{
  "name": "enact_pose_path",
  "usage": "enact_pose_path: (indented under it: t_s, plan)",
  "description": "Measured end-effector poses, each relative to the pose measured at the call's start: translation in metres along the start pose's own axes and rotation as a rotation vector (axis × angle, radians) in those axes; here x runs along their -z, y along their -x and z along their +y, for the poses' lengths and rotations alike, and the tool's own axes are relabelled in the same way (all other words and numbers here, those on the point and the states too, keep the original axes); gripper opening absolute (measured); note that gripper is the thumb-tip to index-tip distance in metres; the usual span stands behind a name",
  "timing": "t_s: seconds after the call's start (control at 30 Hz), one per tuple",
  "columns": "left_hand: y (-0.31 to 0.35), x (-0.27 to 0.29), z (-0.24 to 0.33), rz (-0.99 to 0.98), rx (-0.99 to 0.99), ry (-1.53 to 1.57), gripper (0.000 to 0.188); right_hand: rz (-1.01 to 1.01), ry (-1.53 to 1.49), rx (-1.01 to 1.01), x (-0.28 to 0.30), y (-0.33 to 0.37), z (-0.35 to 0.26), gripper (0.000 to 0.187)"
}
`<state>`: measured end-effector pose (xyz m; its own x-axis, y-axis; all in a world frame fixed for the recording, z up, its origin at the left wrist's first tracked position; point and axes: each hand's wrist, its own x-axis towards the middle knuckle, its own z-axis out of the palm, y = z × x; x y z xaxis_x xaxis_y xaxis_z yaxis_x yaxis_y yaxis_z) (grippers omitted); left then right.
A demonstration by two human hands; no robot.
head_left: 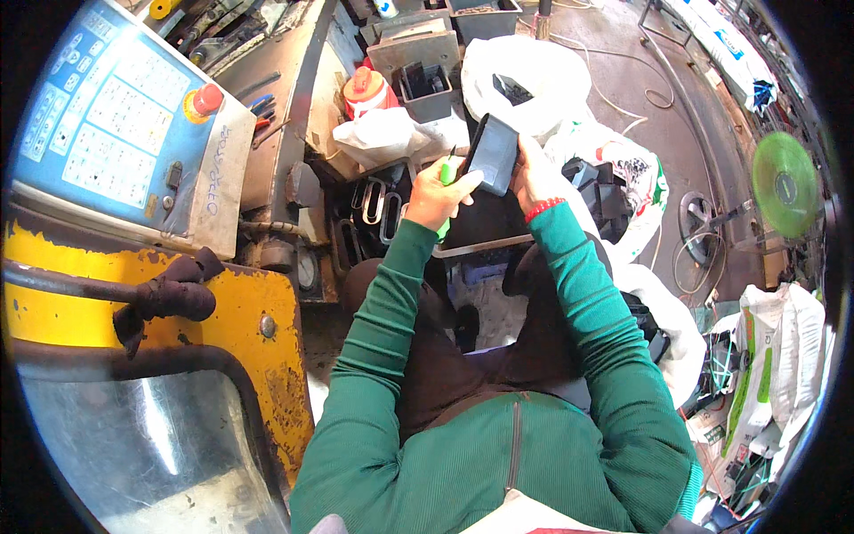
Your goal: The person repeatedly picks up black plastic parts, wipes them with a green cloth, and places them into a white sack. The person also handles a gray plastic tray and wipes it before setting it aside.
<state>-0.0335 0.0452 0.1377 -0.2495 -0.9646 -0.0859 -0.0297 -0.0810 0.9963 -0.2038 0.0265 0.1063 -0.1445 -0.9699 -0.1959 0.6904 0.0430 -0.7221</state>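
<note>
Green ribbed sleeves [565, 276] are filling the foreground, reaching forward over dark trousers [454, 383], with a scuffed yellow machine panel [267, 383] standing close on the left. Just past the knees, a dark tray [485, 249] is showing its pale near rim, and tucked along its left side, dark parts with pale rims [371, 203] are lying together. Now to the action: a black box-shaped piece [500, 160] is sitting up between both hands, tilted, over the far end of that tray. On the left, the left hand [438, 196] is closing its fingers around a green-handled tool [446, 173], its thumb stretching across to press on the piece's near end. On the right, the right hand [537, 178], red band [544, 209] at the wrist, is gripping the piece's right side, fingers wrapping behind it. That glossy shell is looking like stiff, light plastic, probably a bit slippery and easily scratched on its broad face; the long side walls are offering the surest hold, with edges perhaps a little sharp. Farther out, a bag of black parts [605, 196] is slumping on the right, a white sack [551, 58] is gaping beyond the hands, and a red container [368, 91] is standing beside a small grey bin [429, 105]. Off to the far right, a green disc [785, 182] is catching the light.
</note>
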Motion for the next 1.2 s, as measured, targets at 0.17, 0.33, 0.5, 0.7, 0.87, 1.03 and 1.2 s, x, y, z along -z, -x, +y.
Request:
enact_pose_path:
  t_s: [0.17,0.33,0.5,0.7,0.87,1.03,1.2]
  plan:
    - [-0.003,0.023,0.022,0.032,-0.094,0.096,0.033,-0.304,0.193,0.043,0.02,0.011,-0.033,0.05]
    - [0.005,0.036,0.031,-0.116,-0.057,-0.026,0.035,-0.555,0.437,0.048,0.003,0.035,-0.04,0.053]
    - [0.01,0.023,0.028,0.022,-0.158,0.102,0.028,-0.461,0.452,-0.03,-0.002,0.049,-0.045,0.047]
    - [0.001,0.023,0.019,0.062,-0.267,-0.004,0.017,-0.425,0.429,0.08,0.002,0.06,-0.045,0.044]
    - [-0.014,0.034,0.01,0.419,-0.295,-0.424,0.043,-0.317,0.562,0.325,0.004,0.057,-0.042,0.044]
    - [0.025,-0.021,0.04,0.142,-0.302,-0.418,0.06,-0.175,0.646,0.368,0.001,0.058,-0.04,0.044]
    - [0.033,-0.052,0.026,0.075,-0.369,-0.551,0.067,-0.211,0.582,0.384,-0.004,0.065,-0.034,0.048]
